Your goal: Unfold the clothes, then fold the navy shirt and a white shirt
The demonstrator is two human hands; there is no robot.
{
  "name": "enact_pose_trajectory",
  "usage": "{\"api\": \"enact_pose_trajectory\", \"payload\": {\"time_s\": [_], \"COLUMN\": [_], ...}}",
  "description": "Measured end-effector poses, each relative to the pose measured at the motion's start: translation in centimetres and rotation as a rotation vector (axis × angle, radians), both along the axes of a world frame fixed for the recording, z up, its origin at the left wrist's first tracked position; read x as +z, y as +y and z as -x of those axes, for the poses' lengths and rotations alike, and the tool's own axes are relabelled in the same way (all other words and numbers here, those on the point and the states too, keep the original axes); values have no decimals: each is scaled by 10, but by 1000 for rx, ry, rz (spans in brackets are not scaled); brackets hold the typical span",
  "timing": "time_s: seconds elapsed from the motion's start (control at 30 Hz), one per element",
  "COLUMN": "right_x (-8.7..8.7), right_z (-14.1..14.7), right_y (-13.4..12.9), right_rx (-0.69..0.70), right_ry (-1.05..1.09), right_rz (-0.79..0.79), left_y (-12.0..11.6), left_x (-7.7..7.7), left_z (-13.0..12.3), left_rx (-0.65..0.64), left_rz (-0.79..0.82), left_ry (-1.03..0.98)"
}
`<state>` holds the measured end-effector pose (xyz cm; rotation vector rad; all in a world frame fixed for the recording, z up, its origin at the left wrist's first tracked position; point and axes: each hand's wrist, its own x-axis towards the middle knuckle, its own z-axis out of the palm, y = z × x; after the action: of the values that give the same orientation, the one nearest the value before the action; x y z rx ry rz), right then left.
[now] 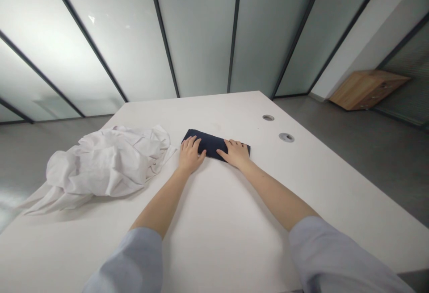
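A dark navy folded cloth (212, 144) lies flat on the white table (221, 221) as a long, narrow bundle, slightly askew. Resting on its left end is my left hand (191, 153), palm down with the fingers spread. My right hand (236, 152) lies on the right end in the same way, thumb pointing inward. Both thumbs sit along the near edge of the cloth. Between the hands the middle of the bundle shows; its ends are partly covered by my fingers.
A crumpled heap of white fabric (107, 163) lies to the left, trailing over the table's left edge. Two round cable grommets (286, 137) are set in the tabletop at the right. Frosted glass panels (197, 29) stand behind, and a wooden cabinet (365, 88) is at the far right.
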<state>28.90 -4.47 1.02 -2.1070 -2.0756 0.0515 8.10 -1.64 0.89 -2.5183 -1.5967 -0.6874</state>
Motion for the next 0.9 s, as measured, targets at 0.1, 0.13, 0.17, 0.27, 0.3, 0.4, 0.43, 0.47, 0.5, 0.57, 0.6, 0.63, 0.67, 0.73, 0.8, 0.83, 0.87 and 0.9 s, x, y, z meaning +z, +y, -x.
{"api": "enact_pose_trajectory", "payload": {"time_s": [0.1, 0.13, 0.17, 0.27, 0.3, 0.4, 0.43, 0.47, 0.5, 0.57, 0.6, 0.63, 0.67, 0.73, 0.8, 0.83, 0.87, 0.9], "right_x": [8, 10, 11, 8, 6, -3, -5, -7, -9, -11, -11, -11, -12, -12, -12, -13, -13, -13], "right_z": [-6, -7, -6, 2, 7, 17, 19, 19, 17, 7, -1, -12, -24, -56, -93, -112, -131, -149], "right_y": [-3, -5, -7, -13, -15, -17, -16, -15, -13, -7, -3, 1, 4, 11, 16, 17, 17, 17], "right_rx": [-63, -56, -32, 140, 199, 258, 244, 224, 201, 143, 107, 69, 28, -57, -148, -194, -242, -282], "right_ry": [-31, -34, -33, -22, -26, -50, -54, -54, -52, -49, -50, -54, -60, -74, -85, -93, -98, -101], "right_rz": [27, 4, -34, -109, -94, 0, 18, 25, 27, 24, 22, 21, 24, 34, 41, 43, 52, 50], "left_y": [3, 4, 5, 6, 6, 10, 12, 14, 16, 19, 20, 21, 21, 21, 21, 21, 22, 22], "left_x": [3, 3, 4, 5, 4, 0, -2, -4, -5, -8, -9, -9, -9, -9, -10, -10, -10, -11], "left_z": [6, 8, 9, 11, 12, 14, 15, 16, 18, 20, 21, 21, 22, 21, 20, 20, 19, 18], "left_rx": [56, 73, 91, 148, 170, 237, 252, 260, 263, 256, 251, 249, 249, 249, 250, 251, 252, 255], "left_rz": [2, -3, -10, -10, 12, 137, 175, 200, 213, 217, 217, 221, 227, 238, 239, 236, 232, 227], "left_ry": [-113, -145, -171, -215, -217, -192, -182, -174, -169, -164, -163, -164, -166, -166, -162, -159, -157, -156]}}
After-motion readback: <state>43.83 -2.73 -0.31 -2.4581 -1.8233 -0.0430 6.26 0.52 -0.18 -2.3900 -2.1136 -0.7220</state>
